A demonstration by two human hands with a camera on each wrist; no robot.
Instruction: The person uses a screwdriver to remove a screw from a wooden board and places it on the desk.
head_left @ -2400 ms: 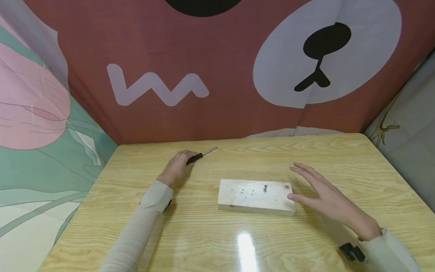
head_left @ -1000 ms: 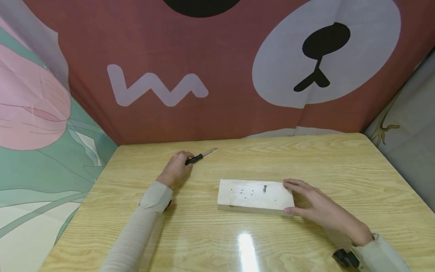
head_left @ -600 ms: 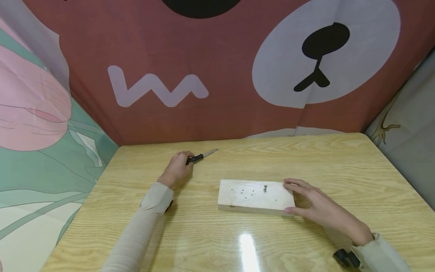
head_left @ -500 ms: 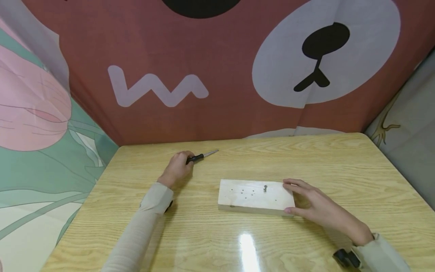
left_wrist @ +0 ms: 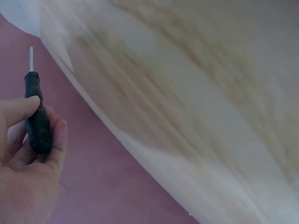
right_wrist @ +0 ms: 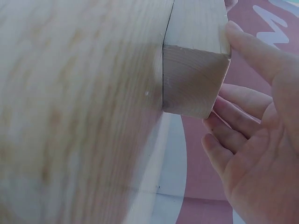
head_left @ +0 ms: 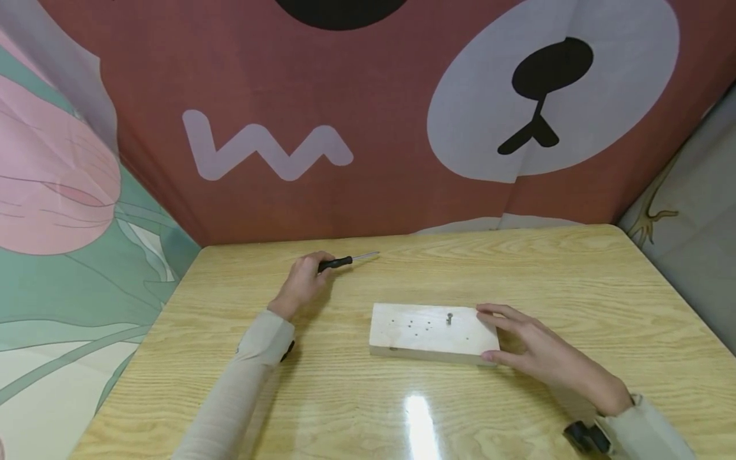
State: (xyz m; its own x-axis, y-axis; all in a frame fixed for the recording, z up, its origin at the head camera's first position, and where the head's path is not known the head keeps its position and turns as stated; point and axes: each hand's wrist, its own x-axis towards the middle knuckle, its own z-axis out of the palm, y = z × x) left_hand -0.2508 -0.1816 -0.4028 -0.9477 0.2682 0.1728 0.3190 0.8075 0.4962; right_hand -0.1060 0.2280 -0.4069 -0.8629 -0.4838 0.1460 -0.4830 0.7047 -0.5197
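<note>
My left hand (head_left: pixel 301 284) holds a screwdriver (head_left: pixel 336 263) by its black handle, near the back left of the table, with the metal shaft aimed right. In the left wrist view, the thumb and curled fingers wrap the screwdriver handle (left_wrist: pixel 36 114). A pale wooden block (head_left: pixel 425 351) lies flat at mid-table, with several small holes in its top. One screw (head_left: pixel 449 318) stands in it toward the right. My right hand (head_left: pixel 540 348) grips the block's right end, thumb at the near edge and fingers at the far edge. The right wrist view shows the block's end face (right_wrist: pixel 194 81) beside the fingers.
The wood-grain table (head_left: pixel 322 409) carries the block and has a light glare near its front. A reddish cartoon cloth (head_left: pixel 345 204) hangs along the back edge. Printed cloths stand at the left (head_left: pixel 57 287) and right (head_left: pixel 690 223).
The right hand came in from the right and took hold of the block's right end. The screwdriver has moved slightly right and swung to point more directly rightward. The block stayed about where it was.
</note>
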